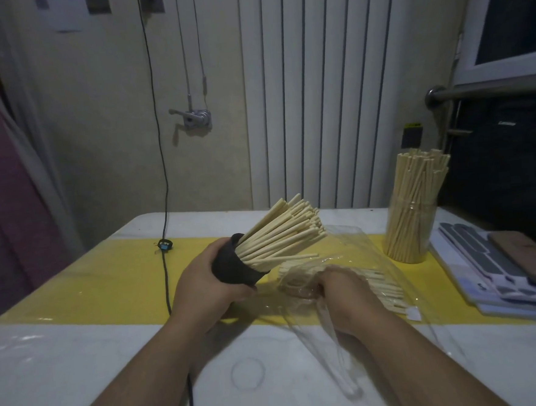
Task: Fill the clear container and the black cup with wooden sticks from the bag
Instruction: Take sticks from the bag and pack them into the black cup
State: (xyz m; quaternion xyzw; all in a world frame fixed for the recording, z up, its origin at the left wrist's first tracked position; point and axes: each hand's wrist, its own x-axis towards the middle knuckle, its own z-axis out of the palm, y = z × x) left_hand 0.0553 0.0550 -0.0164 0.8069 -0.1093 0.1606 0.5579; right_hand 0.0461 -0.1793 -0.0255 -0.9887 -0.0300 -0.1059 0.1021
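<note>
At table centre, left hand [202, 283] grips tilted black cup [233, 265] holding wooden sticks [281, 230]. Right hand [345, 289] sits inside bag [368, 249]; grip unclear.

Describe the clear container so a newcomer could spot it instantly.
Start at the white table and follow its yellow strip to the right end. There the clear container stands upright, packed with wooden sticks. Unlike the black cup tilted in the left hand, it is see-through and unheld.
</note>
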